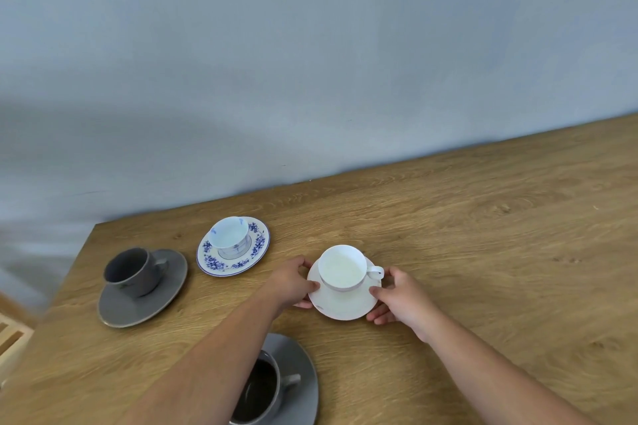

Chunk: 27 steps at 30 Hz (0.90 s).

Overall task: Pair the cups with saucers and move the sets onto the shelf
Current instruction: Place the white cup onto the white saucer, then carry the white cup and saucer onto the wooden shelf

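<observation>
Both my hands on white saucer (345, 304): left hand (293, 281) pinches its left rim, right hand (400, 297) clamps right rim. White cup (341, 267) sits on it between my hands, handle toward right thumb. Beyond left hand: blue-patterned set (233, 245), grey set (143, 286). Under left forearm: another grey set (276, 386). All on wooden table (483, 252).

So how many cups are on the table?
4, each on a saucer: a grey cup at the left, a blue-patterned cup behind it, a white cup between the hands, and a grey cup nearest, partly hidden by an arm.
</observation>
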Tool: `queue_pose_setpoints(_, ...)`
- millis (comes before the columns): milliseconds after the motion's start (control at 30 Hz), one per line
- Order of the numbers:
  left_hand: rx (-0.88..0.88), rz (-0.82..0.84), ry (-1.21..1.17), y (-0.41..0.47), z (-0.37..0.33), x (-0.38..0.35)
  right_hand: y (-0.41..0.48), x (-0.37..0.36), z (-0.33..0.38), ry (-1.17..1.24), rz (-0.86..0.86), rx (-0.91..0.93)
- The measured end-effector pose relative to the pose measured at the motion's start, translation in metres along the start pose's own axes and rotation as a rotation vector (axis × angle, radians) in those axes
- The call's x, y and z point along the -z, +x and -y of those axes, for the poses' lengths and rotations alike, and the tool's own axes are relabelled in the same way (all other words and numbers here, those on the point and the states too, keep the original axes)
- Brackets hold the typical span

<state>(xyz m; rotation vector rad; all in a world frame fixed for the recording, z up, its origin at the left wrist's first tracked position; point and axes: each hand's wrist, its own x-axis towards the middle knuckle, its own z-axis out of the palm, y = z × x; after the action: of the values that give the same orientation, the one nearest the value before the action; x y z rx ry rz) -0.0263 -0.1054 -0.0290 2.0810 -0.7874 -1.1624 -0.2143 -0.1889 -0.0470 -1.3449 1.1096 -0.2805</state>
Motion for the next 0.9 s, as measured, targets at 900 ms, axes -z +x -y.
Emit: queue_pose_setpoints(900, 0.027, -0.692, -0.320, -0.194, 0.044, 0.082, -0.063, -0.111, 0.110, -0.269, 0.496, 0.318)
